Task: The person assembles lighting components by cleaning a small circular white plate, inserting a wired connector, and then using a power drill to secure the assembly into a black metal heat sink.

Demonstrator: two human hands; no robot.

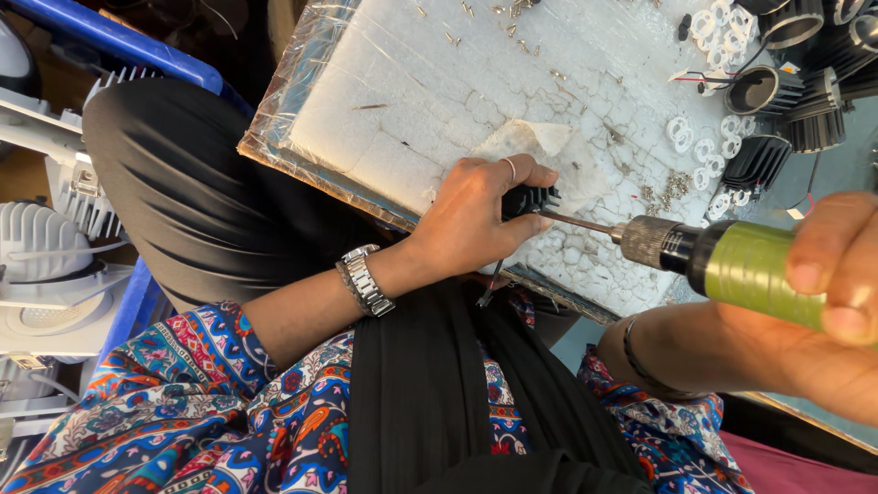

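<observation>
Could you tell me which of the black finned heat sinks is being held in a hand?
The one in the left hand, at the screwdriver tip; others sit untouched at top right.

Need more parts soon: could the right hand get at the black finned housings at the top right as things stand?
Probably not freely: the right hand is wrapped around the green electric screwdriver, whose bit is at the finned part in the left hand. The black finned housings lie unobstructed on the board.
</observation>
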